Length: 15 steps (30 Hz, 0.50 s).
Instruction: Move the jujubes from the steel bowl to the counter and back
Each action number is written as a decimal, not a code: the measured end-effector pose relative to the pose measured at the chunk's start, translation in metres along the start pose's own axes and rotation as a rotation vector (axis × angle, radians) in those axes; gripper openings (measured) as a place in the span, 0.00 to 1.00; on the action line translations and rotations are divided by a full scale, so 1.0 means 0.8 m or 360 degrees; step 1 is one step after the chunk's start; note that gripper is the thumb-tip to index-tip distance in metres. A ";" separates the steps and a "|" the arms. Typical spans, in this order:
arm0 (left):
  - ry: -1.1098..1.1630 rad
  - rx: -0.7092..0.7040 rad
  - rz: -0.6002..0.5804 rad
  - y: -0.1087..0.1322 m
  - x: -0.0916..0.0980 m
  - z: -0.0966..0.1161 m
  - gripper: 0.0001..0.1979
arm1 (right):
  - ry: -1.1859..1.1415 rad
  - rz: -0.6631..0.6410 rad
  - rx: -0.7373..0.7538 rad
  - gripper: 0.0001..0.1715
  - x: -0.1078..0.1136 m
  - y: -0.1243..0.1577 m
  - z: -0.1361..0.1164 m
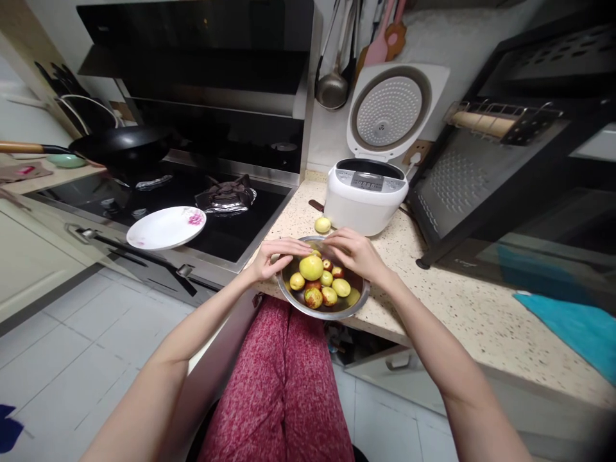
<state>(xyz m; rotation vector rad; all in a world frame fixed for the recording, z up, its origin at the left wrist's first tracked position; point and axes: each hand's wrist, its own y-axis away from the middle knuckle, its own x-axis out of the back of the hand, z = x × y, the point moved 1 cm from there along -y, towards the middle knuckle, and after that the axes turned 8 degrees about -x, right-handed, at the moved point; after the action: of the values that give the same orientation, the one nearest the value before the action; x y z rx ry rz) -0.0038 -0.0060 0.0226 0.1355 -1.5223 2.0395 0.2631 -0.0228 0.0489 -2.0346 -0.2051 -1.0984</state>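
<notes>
A metal bowl (pixel 283 292) stands at the counter's front edge with several jujubes (pixel 341 287) in it, yellow-green and partly red-brown. One larger yellow-green fruit (pixel 311 268) lies on top of the others. My left hand (pixel 278 255) is over the bowl's left side, its fingers stretched flat toward the larger fruit and the thumb apart. Above the right rim, my right hand (pixel 356 252) reaches in with fingers extended and slightly bent. I see nothing gripped in either hand. A single pale green jujube (pixel 322 224) sits on the counter just behind the bowl.
Behind the bowl stands a white rice cooker (pixel 359 208), lid raised. A floral white plate (pixel 163 230) rests at the stove's front edge, near a burner (pixel 228 192). At the left is a black wok (pixel 122 144); at the right, a black oven (pixel 481 256) and a blue cloth (pixel 568 327).
</notes>
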 end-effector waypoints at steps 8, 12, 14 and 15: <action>-0.0414 -0.0082 0.0185 0.005 -0.002 -0.004 0.15 | 0.0267 0.0052 -0.0017 0.15 0.006 -0.021 0.050; -0.0525 -0.0180 0.0213 0.008 -0.002 -0.005 0.15 | 0.0526 -0.0156 0.0123 0.17 -0.009 -0.047 0.076; -0.0548 -0.0207 0.0204 0.008 -0.003 -0.005 0.16 | 0.0689 -0.0274 0.0214 0.19 -0.023 -0.059 0.086; -0.0555 -0.0218 0.0198 0.008 -0.003 -0.005 0.16 | 0.0770 -0.0317 0.0256 0.19 -0.030 -0.064 0.089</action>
<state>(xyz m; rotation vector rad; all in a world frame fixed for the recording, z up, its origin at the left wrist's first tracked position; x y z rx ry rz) -0.0041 -0.0041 0.0147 0.3669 -1.9197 2.0784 0.2693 0.0674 0.0377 -1.5772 -0.2412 -1.6072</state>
